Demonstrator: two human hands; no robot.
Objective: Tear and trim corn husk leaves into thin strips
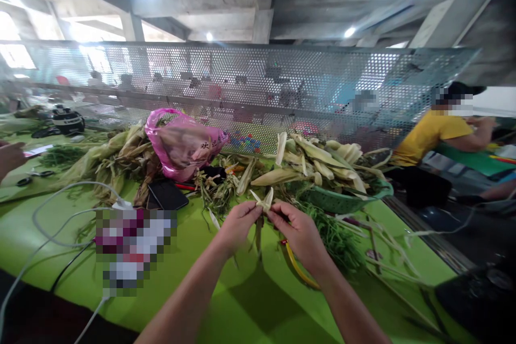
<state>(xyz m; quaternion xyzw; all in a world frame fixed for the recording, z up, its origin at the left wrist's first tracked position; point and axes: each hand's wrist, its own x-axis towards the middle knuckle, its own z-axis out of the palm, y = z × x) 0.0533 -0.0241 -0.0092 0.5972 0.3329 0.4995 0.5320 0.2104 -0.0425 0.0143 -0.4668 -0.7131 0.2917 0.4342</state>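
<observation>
The fingers of the left hand (237, 223) and right hand (300, 234) are pinched together on a pale husk strip (263, 200), held just above the green surface (193, 274) in front of a basket (334, 201) piled with husks. It looks light, thin and pliable, likely to tear along its grain. The safest grip is probably low on the strip, below the splayed tips.

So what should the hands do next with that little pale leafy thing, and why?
Probably draw the two hands gently apart to peel it open. The left hand and right hand each pinch the top of the husk piece, whose pale tips fork into two points. It is held above the green table, and the green basket behind holds similar pale husks.
</observation>
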